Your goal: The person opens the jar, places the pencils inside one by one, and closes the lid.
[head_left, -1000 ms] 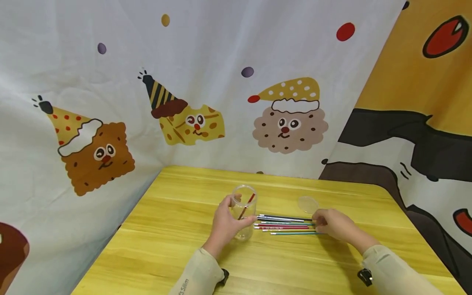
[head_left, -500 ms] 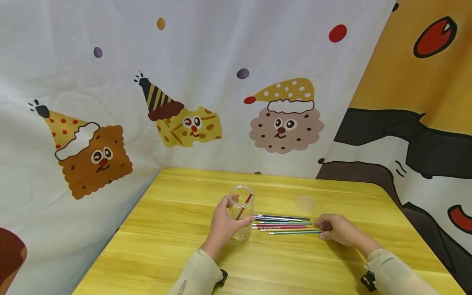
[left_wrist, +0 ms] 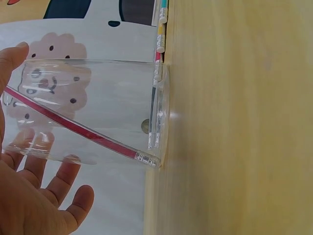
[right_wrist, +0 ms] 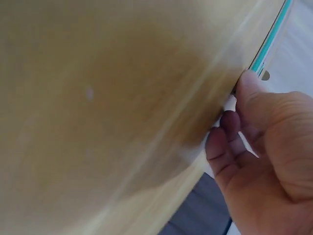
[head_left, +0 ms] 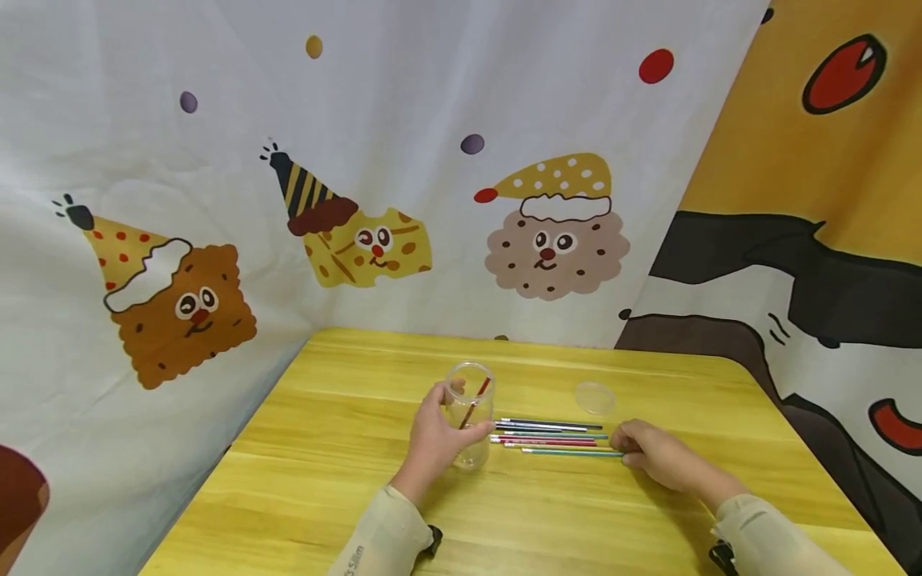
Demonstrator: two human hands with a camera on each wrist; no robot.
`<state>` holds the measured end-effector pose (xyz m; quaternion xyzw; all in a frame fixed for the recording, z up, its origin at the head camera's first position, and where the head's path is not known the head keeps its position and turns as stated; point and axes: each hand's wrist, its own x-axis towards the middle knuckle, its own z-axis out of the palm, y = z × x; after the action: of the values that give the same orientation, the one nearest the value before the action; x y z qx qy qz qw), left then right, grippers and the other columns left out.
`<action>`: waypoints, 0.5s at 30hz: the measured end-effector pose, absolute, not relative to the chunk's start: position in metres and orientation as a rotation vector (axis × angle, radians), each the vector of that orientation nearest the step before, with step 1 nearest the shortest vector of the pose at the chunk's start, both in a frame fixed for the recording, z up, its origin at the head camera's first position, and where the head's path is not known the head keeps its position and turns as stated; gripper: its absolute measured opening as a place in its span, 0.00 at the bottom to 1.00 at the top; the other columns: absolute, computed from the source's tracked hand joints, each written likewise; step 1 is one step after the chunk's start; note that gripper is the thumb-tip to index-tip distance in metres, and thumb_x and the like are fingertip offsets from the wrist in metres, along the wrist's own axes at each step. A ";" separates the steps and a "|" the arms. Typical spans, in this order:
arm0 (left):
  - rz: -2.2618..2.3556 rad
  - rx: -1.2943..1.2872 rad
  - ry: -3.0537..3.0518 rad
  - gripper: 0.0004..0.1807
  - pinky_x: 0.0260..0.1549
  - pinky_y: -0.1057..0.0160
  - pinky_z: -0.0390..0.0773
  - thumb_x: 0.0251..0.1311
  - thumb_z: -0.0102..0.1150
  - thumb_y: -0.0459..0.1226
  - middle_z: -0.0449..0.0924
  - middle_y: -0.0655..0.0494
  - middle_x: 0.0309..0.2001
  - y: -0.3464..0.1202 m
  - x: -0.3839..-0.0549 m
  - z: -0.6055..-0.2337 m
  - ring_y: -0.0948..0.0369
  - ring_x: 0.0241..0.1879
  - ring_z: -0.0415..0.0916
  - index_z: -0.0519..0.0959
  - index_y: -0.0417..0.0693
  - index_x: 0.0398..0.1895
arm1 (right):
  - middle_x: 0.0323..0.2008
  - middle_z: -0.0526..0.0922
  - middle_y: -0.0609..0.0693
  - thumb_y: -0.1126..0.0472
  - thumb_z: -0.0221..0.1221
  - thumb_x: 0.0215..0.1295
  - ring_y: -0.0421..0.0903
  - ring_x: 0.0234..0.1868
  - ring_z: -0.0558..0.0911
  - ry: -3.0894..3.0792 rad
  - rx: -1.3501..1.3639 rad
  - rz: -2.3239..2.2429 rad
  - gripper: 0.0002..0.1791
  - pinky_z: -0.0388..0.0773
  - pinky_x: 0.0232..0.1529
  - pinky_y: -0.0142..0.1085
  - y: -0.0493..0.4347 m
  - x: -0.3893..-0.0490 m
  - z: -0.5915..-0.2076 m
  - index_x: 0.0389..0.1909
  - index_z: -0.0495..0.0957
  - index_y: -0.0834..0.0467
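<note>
My left hand (head_left: 435,436) grips an upright clear plastic jar (head_left: 472,458), thumb on the near side and fingers behind it. Inside, a red pencil (left_wrist: 73,126) leans at a slant, its eraser end down at the jar's base. Right of the jar, several pencils (head_left: 547,441) lie side by side on the table, eraser ends toward the jar. At their far right ends is my right hand (head_left: 666,458), fingers curled. Its thumb and a finger pinch the end of the nearest pencil, a teal one (right_wrist: 270,41); the exact contact is partly hidden.
A round clear lid (head_left: 595,398) lies flat on the wooden table (head_left: 360,496) behind the pencils. A white cloth (head_left: 403,96) printed with cartoon biscuits hangs behind the table's back edge.
My right hand has drawn back from over the pencils' ends, then settled at the teal pencil's tip. My left hand still holds the jar in place. The head view has shifted slightly.
</note>
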<state>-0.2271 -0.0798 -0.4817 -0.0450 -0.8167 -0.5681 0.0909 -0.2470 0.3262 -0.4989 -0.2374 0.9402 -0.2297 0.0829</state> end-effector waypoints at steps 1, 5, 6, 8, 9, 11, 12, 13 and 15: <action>-1.680 -0.132 -2.430 0.42 0.58 0.42 0.78 0.46 0.88 0.51 0.81 0.57 0.62 -0.080 -0.228 -0.482 0.53 0.62 0.76 0.77 0.56 0.65 | 0.41 0.80 0.43 0.68 0.67 0.70 0.32 0.39 0.73 2.809 -0.716 -0.703 0.09 0.76 0.39 0.33 0.326 -0.248 -0.499 0.46 0.79 0.54; -1.675 -0.128 -2.435 0.43 0.58 0.43 0.78 0.45 0.88 0.52 0.81 0.56 0.60 -0.080 -0.228 -0.482 0.54 0.59 0.75 0.77 0.57 0.66 | 0.38 0.79 0.42 0.67 0.68 0.70 0.32 0.38 0.73 2.781 -0.723 -0.721 0.11 0.75 0.38 0.32 0.321 -0.249 -0.496 0.48 0.78 0.56; -1.673 -0.131 -2.437 0.43 0.57 0.43 0.78 0.45 0.88 0.52 0.81 0.55 0.60 -0.080 -0.228 -0.482 0.54 0.59 0.76 0.77 0.57 0.66 | 0.37 0.79 0.42 0.68 0.67 0.70 0.32 0.37 0.73 2.774 -0.747 -0.701 0.11 0.74 0.38 0.32 0.320 -0.249 -0.494 0.49 0.78 0.57; -1.678 -0.133 -2.437 0.43 0.56 0.44 0.79 0.45 0.88 0.51 0.80 0.55 0.58 -0.080 -0.227 -0.482 0.54 0.58 0.75 0.77 0.57 0.66 | 0.36 0.77 0.42 0.69 0.66 0.71 0.33 0.36 0.72 2.772 -0.797 -0.638 0.12 0.73 0.37 0.33 0.317 -0.248 -0.492 0.50 0.78 0.58; -1.680 -0.134 -2.439 0.43 0.56 0.45 0.79 0.45 0.88 0.51 0.80 0.55 0.58 -0.080 -0.227 -0.482 0.54 0.57 0.75 0.76 0.57 0.66 | 0.36 0.76 0.42 0.70 0.65 0.71 0.33 0.36 0.72 2.773 -0.810 -0.611 0.12 0.73 0.37 0.34 0.316 -0.247 -0.491 0.51 0.78 0.58; -1.683 -0.142 -2.440 0.43 0.55 0.46 0.79 0.46 0.88 0.51 0.80 0.55 0.57 -0.080 -0.226 -0.483 0.54 0.57 0.75 0.76 0.58 0.66 | 0.36 0.76 0.42 0.70 0.64 0.72 0.34 0.37 0.71 2.784 -0.840 -0.565 0.11 0.74 0.38 0.35 0.314 -0.245 -0.491 0.51 0.78 0.58; -1.683 -0.148 -2.439 0.43 0.54 0.46 0.79 0.46 0.88 0.51 0.80 0.54 0.58 -0.080 -0.226 -0.483 0.54 0.57 0.75 0.76 0.57 0.66 | 0.37 0.76 0.42 0.71 0.63 0.72 0.34 0.38 0.72 2.788 -0.852 -0.557 0.11 0.75 0.38 0.35 0.313 -0.244 -0.491 0.51 0.77 0.58; -1.684 -0.149 -2.440 0.43 0.54 0.46 0.79 0.46 0.88 0.52 0.80 0.55 0.58 -0.080 -0.226 -0.483 0.54 0.57 0.75 0.76 0.57 0.66 | 0.37 0.76 0.43 0.71 0.62 0.73 0.34 0.38 0.72 2.791 -0.847 -0.561 0.10 0.75 0.38 0.35 0.312 -0.242 -0.492 0.51 0.77 0.58; -1.688 -0.156 -2.437 0.43 0.55 0.45 0.78 0.46 0.87 0.52 0.80 0.54 0.60 -0.080 -0.226 -0.483 0.54 0.57 0.75 0.76 0.57 0.66 | 0.39 0.77 0.45 0.71 0.60 0.75 0.35 0.40 0.73 2.781 -0.791 -0.619 0.09 0.76 0.40 0.35 0.312 -0.239 -0.492 0.52 0.77 0.59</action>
<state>-0.2264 -0.0805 -0.4833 -0.0525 -0.8179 -0.5664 0.0863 -0.2393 0.3115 -0.4921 -0.2664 0.9365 -0.2085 0.0920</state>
